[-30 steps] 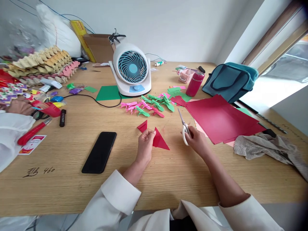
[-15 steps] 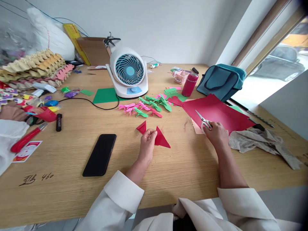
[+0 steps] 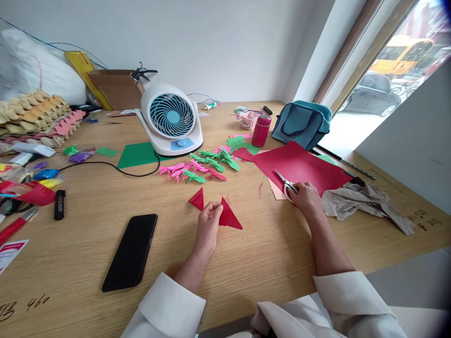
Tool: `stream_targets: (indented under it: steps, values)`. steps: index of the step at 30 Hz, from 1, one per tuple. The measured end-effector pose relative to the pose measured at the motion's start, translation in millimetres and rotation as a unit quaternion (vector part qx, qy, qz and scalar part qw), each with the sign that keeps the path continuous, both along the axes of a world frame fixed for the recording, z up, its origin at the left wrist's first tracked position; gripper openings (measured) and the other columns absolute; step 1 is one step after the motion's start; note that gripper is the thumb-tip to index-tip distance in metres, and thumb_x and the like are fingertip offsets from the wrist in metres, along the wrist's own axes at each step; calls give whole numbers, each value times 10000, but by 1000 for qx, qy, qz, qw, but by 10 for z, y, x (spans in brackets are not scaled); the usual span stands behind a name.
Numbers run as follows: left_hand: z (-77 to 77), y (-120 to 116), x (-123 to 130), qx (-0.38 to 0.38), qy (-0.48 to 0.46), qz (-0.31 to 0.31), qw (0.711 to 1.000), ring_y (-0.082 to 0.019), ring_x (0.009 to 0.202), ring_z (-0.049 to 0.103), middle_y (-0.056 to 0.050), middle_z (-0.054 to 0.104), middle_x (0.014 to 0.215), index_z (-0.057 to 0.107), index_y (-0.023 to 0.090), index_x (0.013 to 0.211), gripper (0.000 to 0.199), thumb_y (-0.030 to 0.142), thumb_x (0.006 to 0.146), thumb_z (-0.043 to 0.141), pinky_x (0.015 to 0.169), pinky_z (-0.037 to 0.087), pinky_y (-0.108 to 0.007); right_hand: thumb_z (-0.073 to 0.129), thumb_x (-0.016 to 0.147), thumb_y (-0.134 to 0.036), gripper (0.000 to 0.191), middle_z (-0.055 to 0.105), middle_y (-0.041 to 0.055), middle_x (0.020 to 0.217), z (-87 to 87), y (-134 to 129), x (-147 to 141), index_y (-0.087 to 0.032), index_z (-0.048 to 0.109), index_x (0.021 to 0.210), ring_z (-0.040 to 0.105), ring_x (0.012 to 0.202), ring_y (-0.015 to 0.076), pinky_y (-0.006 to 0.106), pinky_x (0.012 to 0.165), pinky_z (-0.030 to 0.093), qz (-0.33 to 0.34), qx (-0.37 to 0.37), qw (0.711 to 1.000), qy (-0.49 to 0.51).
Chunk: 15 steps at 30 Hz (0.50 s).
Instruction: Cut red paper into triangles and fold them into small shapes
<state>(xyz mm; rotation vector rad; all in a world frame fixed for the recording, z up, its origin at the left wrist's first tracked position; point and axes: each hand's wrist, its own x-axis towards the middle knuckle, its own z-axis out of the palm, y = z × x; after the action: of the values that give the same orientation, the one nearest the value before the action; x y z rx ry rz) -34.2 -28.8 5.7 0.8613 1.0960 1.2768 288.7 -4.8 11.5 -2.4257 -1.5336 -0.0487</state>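
Observation:
My left hand [image 3: 208,224] pinches a folded red paper triangle [image 3: 229,216] by its left corner, above the wooden table. Just behind that hand lies a smaller red folded piece [image 3: 197,199]. On the right, my right hand [image 3: 306,199] is closed on white-handled scissors [image 3: 286,182], their blades pointing away to the upper left. The scissors and hand are over the near left edge of a stack of red paper sheets [image 3: 303,162]. Pink and green paper cutouts [image 3: 211,162] lie in a pile in front of the fan.
A white fan [image 3: 172,122] stands at the back, its black cable curving left. A black phone [image 3: 130,252] lies front left. Behind the red sheets are a red bottle [image 3: 261,131] and a teal bag [image 3: 301,124]. A grey cloth [image 3: 355,202] lies at right; craft clutter fills the left.
The camera view has shifted, so most things on the table appear further left and slightly lower. Both hands keep their holds on the red triangle and the scissors.

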Motion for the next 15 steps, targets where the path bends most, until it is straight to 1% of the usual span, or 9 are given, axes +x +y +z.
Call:
stream_targets:
  steps: [2,4,7,9,11,13,15]
  values:
    - [3,-9,5,-7,0,-6,1000,-85,585,446,60,513,660,578,184,780,296,418,707,744,555,347,-195,562,872,-376,375,664,180,1060,17,-3,-22,-139,729,1110,610,975,292,368,834,453,0,34,999,5]
    - [10,-20,8,-16,4,-17,1000,-82,569,433,64,500,646,578,186,778,284,413,719,738,544,336,-193,539,880,-348,365,660,179,1073,44,-8,-64,-131,722,1110,612,968,285,375,862,454,8,87,996,19]
    - [18,-31,10,-24,9,-27,999,-82,570,439,64,499,651,585,186,783,271,402,725,738,538,337,-193,463,916,-314,349,667,159,1079,84,-21,-181,-137,719,1073,630,923,249,347,849,469,58,164,981,85]
    - [16,-32,8,-25,15,-27,999,-82,562,438,65,496,643,588,186,777,267,398,724,742,531,336,-194,425,949,-326,352,682,137,1064,115,-45,-311,-159,721,1043,641,920,233,322,818,480,108,198,964,141]
    - [9,-29,6,-25,25,-24,999,-78,536,419,71,487,623,590,188,765,259,394,728,743,521,332,-196,401,987,-369,368,699,117,1076,176,-92,-499,-183,709,1062,655,912,224,320,809,489,154,217,944,197]
    - [0,-28,6,-27,27,-24,999,-78,529,425,70,495,614,593,190,755,256,395,730,745,523,341,-198,391,1010,-420,383,709,102,1100,295,-164,-738,-200,696,1085,663,976,236,345,871,492,205,229,916,256]
    - [-9,-30,7,-31,19,-29,999,-87,553,464,57,536,633,601,190,755,266,406,725,753,543,368,-200,390,1019,-457,398,703,99,1145,470,-266,-994,-214,683,1134,652,1064,249,370,944,481,271,204,886,316]
